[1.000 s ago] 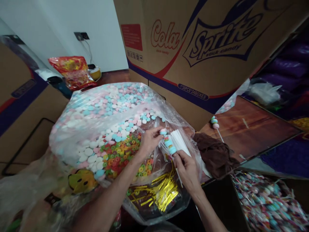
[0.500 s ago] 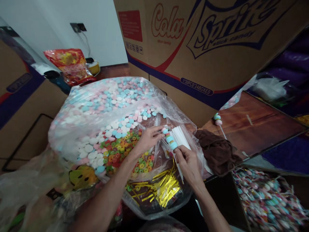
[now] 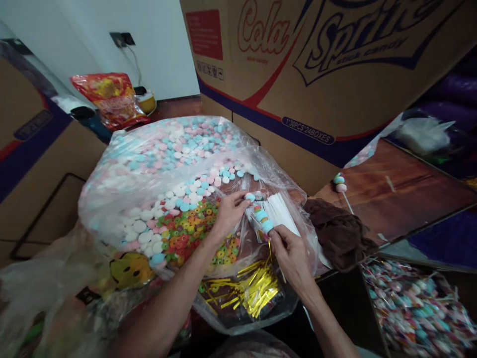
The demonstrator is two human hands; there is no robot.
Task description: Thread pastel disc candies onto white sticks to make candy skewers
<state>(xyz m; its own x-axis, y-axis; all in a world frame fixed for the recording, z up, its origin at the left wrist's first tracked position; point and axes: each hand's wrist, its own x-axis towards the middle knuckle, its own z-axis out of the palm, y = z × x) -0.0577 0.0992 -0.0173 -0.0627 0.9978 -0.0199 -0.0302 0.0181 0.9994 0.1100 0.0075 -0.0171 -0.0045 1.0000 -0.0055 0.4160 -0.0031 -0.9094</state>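
What worries me from my end of the feed is the left fingers (image 3: 240, 203): they've got a single marshmallow (image 3: 250, 198) pinched, and it looks soft, so I'd guess too hard a squeeze would dent it, and a crooked push could split it on the stick. I can't tell from here whether the stick's tip meets it or not. The skewered stack (image 3: 262, 217) sits between my two sets of fingers, tilted, its lower end right at the tips of the right fingers (image 3: 276, 234), which are pinched together at that end, on the stick as far as I can make out. If that grip is loose, imo, any shove from the far end could slide the whole lot down or turn the stick. A dropped piece would probably land in the gummy rings (image 3: 190, 226) nearer me and left of the left fingers, or on the gold ties (image 3: 261, 291) on my side of the right ones. Spare white sticks (image 3: 282, 211) lie just beyond the right fingers, close enough to get nudged tbh.
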